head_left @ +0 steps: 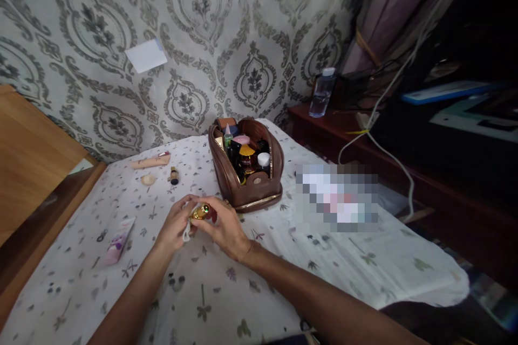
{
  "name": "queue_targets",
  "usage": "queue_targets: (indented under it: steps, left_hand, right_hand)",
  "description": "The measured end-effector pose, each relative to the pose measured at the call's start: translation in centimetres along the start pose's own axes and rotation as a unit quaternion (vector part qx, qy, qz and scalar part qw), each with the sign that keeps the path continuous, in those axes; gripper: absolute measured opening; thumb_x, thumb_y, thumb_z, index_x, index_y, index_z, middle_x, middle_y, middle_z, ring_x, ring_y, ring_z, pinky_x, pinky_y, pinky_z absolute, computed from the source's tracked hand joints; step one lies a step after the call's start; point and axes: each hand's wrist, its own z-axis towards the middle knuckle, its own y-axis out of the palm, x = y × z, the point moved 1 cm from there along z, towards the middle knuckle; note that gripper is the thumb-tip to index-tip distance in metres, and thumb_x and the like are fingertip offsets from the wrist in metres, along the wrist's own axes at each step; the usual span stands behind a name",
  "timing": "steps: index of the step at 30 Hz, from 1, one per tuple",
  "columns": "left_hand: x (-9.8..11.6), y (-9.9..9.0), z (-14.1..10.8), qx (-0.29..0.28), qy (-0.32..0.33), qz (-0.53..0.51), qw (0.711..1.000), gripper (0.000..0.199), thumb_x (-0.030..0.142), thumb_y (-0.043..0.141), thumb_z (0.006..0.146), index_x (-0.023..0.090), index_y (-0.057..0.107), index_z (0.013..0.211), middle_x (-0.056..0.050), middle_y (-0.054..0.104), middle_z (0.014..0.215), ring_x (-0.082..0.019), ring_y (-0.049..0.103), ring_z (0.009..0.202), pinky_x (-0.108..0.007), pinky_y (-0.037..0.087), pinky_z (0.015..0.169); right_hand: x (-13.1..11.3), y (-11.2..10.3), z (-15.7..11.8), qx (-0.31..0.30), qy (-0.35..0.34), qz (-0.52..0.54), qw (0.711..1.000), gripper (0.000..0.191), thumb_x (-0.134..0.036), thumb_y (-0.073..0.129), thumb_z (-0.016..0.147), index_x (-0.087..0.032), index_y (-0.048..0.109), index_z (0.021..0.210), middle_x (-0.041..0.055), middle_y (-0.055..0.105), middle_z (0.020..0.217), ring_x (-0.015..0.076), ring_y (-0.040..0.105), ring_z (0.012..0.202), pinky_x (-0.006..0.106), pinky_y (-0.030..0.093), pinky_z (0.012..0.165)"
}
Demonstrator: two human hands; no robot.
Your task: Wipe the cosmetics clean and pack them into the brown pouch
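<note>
Just in front of the brown bag, my left hand (176, 223) and my right hand (227, 228) are together around a small shiny gold item (199, 212). The fingers of both hands are closed on it, and a white strip hangs by the left fingers. The brown leather bag (253, 192) stands unzipped, with several jars, tubes and bottles inside, among them a gold-lidded jar (247, 157) and a white-capped bottle (263, 161). Behind my left hand lie a small dark bottle (174, 176), a round beige item (148, 179) and a peach tube (151, 161).
A pink and white tube (120, 241) lies at the left on the patterned sheet (202, 302). A blurred-out object (335, 197) is to the right. A clear bottle (322, 92) stands on the dark red furniture, beside a white cable (390, 153).
</note>
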Motion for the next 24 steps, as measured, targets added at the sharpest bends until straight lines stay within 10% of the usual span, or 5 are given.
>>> queue_targets:
  steps: [9,15,20,24]
  left_hand:
    - [0.3,-0.8,0.3,-0.015,-0.008,0.065,0.998,0.05,0.053,0.083,0.062,0.019,0.055,0.086,0.009,0.053,0.053,-0.004,0.039,0.033,-0.014,0.031,0.032]
    - [6.3,1.1,0.7,0.008,0.148,0.264,0.953,0.044,0.053,0.069,0.079,0.022,0.06,0.108,0.003,0.06,0.068,-0.012,0.054,0.052,-0.017,0.038,0.04]
    - [13.1,6.3,1.7,-0.026,0.34,0.529,0.777,0.036,0.052,0.053,0.09,0.022,0.068,0.101,-0.002,0.064,0.082,-0.017,0.057,0.069,-0.025,0.045,0.06]
    - [16.0,9.9,4.4,-0.123,0.341,0.717,0.596,0.042,0.05,0.043,0.095,0.021,0.065,0.073,-0.002,0.057,0.07,-0.018,0.054,0.07,-0.027,0.038,0.063]
  right_hand:
    - [-2.2,-1.8,-0.3,0.025,-0.004,0.02,0.999,0.008,-0.025,0.063,0.09,-0.019,0.067,0.094,0.0007,0.06,0.083,0.0137,0.057,0.074,0.024,0.047,0.071]
    - [-2.7,-5.4,-2.5,-0.044,-0.037,-0.012,0.998,0.007,-0.021,0.06,0.093,-0.017,0.065,0.095,0.0036,0.063,0.089,0.0147,0.06,0.083,0.024,0.049,0.078]
    - [-1.0,-6.2,-4.5,-0.139,-0.093,-0.124,0.978,0.012,-0.023,0.052,0.098,-0.017,0.062,0.099,0.0047,0.066,0.094,0.0131,0.062,0.082,0.022,0.051,0.076]
    - [-0.4,-5.7,-5.1,-0.136,-0.148,-0.184,0.962,0.018,-0.031,0.05,0.1,-0.018,0.062,0.1,0.0034,0.068,0.094,0.0132,0.064,0.08,0.022,0.052,0.07]
